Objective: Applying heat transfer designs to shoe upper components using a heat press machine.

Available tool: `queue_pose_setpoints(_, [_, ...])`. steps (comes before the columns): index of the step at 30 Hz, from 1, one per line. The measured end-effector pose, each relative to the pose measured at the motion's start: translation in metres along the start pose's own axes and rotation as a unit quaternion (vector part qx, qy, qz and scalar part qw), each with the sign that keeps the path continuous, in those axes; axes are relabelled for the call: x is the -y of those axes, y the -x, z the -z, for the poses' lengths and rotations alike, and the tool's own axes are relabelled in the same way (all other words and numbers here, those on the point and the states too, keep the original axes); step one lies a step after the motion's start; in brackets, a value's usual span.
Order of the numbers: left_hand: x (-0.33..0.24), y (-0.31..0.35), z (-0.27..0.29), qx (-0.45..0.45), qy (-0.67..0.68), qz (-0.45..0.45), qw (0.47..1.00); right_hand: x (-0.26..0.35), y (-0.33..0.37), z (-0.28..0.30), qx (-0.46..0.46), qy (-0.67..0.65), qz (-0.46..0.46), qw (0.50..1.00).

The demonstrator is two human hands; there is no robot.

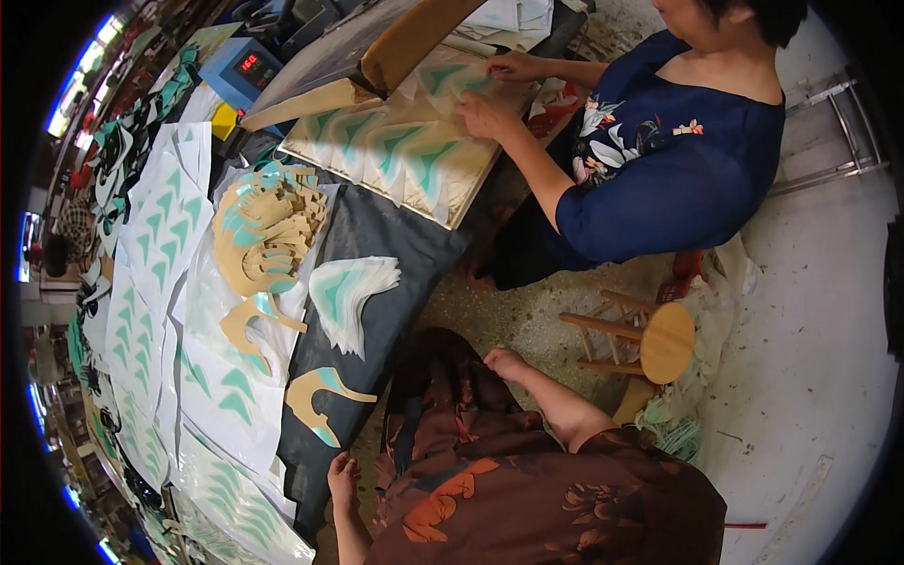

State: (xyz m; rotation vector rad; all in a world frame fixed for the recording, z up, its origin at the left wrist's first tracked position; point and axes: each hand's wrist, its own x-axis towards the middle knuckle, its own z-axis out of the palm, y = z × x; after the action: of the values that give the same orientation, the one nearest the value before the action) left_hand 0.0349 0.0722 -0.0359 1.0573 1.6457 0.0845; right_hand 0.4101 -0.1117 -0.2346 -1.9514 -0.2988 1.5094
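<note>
At the far left, dark and green cut pieces (108,174) lie heaped, and beside them white sheets (191,155) marked with turquoise curved shapes overlap down the table. Next, toward the top, stands a blue box (240,75) with a red lit display; below it is a thick pile of tan cut pieces (259,221) with turquoise patches. A single curved tan piece (235,327) lies just under that pile. A second tan piece (302,397), open-curved with turquoise patches, lies flat on the dark cover (377,221) near the table's edge, just above the left hand (343,477). That hand is at the edge with its fingers bent; I cannot tell whether it grasps anything. A fanned stack of white sheets (350,292) with turquoise marks lies above and slightly right. Farther up, a pale flat bed (450,209) carries more turquoise shapes under a raised panel (419,42), and a co-worker's two hands (483,115) are at its right side. The right hand (507,364) is loosely clenched, well apart from the tan pieces, with nothing visible in it. Farther right are a round-topped wooden stool (669,342) and, above it, the co-worker's dark blue flowered top (669,179).
</note>
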Motion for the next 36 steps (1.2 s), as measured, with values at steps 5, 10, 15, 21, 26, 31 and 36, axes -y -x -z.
queue_pose_setpoints(5, [-0.003,0.001,-0.002,-0.001,-0.002,0.003,1.0,0.005,0.003,0.001,0.001,-0.001,-0.009,1.0])
queue_pose_setpoints(10, [-0.007,0.003,-0.004,-0.001,-0.003,0.005,1.0,0.0,0.002,-0.001,-0.013,-0.004,0.016,1.0])
queue_pose_setpoints(15, [-0.008,0.003,-0.004,0.001,-0.014,0.002,1.0,-0.001,0.002,-0.002,-0.013,-0.015,0.014,1.0])
queue_pose_setpoints(21, [-0.009,0.004,-0.004,0.004,-0.013,0.0,1.0,0.005,0.004,-0.001,0.002,0.004,-0.017,1.0])
queue_pose_setpoints(26, [-0.009,0.003,-0.003,0.007,-0.013,-0.002,1.0,0.008,0.006,0.0,0.003,0.007,-0.011,1.0])
queue_pose_setpoints(31, [-0.007,0.002,-0.002,0.013,-0.007,-0.003,1.0,0.006,0.005,-0.003,-0.011,0.006,0.012,1.0])
queue_pose_setpoints(36, [-0.011,0.005,-0.003,0.01,-0.012,0.001,1.0,0.003,0.003,-0.003,-0.003,-0.002,0.005,1.0])
